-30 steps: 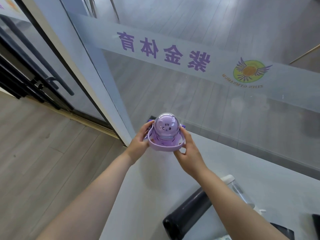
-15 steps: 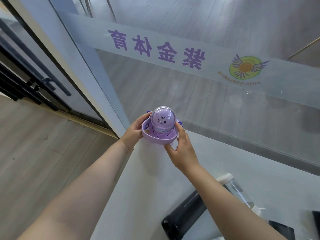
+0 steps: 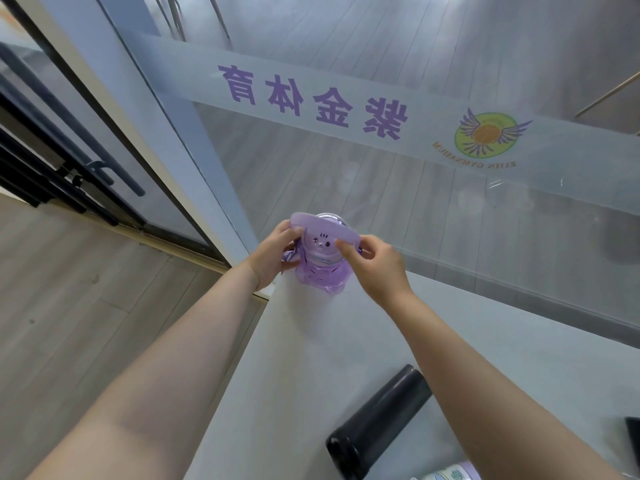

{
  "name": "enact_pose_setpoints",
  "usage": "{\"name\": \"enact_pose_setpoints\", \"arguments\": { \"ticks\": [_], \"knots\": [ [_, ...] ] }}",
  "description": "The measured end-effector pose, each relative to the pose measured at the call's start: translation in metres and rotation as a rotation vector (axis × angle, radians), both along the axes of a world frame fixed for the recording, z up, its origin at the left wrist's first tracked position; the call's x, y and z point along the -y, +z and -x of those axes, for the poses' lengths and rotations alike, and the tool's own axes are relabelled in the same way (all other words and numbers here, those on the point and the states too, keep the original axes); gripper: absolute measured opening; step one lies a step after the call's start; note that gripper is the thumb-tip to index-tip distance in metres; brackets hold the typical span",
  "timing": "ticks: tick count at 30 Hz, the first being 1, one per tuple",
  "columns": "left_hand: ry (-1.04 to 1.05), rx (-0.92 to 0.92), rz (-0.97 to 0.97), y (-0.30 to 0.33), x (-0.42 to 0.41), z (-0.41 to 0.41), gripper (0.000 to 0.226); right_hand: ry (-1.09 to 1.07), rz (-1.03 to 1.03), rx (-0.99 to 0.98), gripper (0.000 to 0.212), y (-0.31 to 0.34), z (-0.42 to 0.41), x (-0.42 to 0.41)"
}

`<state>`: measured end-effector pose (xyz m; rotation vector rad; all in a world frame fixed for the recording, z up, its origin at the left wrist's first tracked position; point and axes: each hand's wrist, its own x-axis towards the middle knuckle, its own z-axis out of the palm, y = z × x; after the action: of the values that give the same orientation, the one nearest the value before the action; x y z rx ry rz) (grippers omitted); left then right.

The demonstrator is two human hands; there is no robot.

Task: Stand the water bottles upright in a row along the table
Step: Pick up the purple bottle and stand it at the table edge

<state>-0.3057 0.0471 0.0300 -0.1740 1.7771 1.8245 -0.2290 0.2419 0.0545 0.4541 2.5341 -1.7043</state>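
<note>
A purple translucent bottle (image 3: 320,268) with a domed lid and a small cartoon face stands near the far left corner of the white table (image 3: 311,368). My left hand (image 3: 273,252) grips its left side and the purple brim around the lid. My right hand (image 3: 375,263) pinches the brim's right end with thumb and fingers. A black bottle (image 3: 379,420) lies on its side at the near part of the table, partly behind my right forearm. The top of a pale bottle with green print (image 3: 446,473) shows at the bottom edge.
A glass wall (image 3: 381,161) with purple lettering and a round logo runs right behind the table. The table's left edge drops to a wooden floor (image 3: 69,306). A dark object (image 3: 632,431) sits at the right edge.
The purple brim has swung from the near side of the lid up over its far side. The bottle now stands lower, with its body showing against the table top.
</note>
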Motion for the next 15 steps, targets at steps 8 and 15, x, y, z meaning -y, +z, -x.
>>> {"name": "enact_pose_setpoints", "arguments": {
  "ticks": [8,15],
  "knots": [
    [0.066,-0.019,0.089,0.011,-0.011,-0.004,0.024,-0.034,0.152,0.104,0.075,-0.008,0.012,-0.005],
    [0.086,-0.17,0.058,0.008,-0.007,-0.029,0.027,0.014,0.112,0.112,0.067,-0.008,-0.015,-0.014]
  ]
}}
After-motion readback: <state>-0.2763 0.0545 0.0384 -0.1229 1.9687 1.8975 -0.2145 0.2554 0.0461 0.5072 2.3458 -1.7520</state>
